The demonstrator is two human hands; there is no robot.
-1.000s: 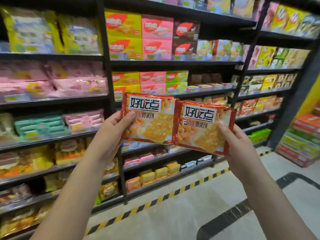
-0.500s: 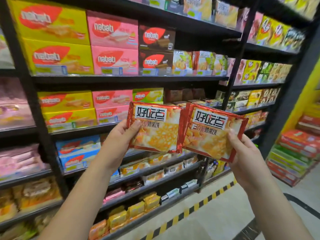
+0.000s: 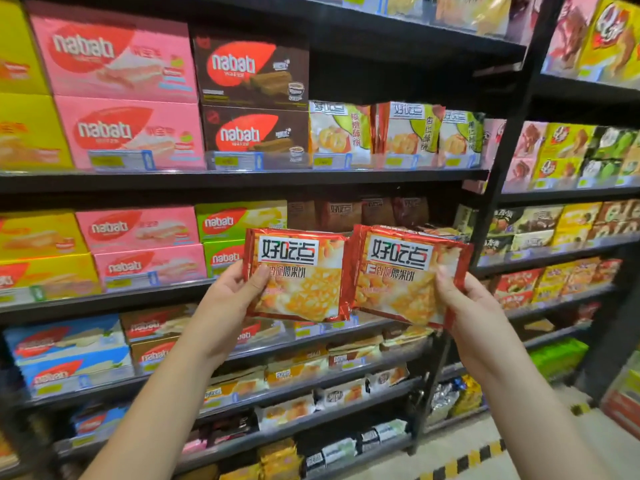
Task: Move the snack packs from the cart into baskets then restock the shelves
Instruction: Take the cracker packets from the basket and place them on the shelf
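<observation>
Red foil frames both packs you are holding up, each printed with bold dark characters over a picture of golden biscuits. In the head view, your left hand grips the left snack pack by its left edge. The thumb lies across the front just under the lettering, and the other fingers are hidden behind the wrapper. Your right hand grips the right snack pack by its right edge in the same way, thumb on the front. Both packs are upright and face you, side by side, with their inner edges meeting. You cannot tell which edge lies over the other. You hold them in the air before the shelves, level with the board that carries the green wafer boxes and a row of dark brown packs. They sit just right of the green boxes and partly cover that row. One board higher stand pink wafer boxes, brown wafer boxes and white-and-green biscuit packs. Yellow boxes run off the left edge. Blue boxes sit on a lower board near your left forearm. A black upright post rises just right of your packs, and a yellow-and-black floor stripe runs along the foot of the shelving.
</observation>
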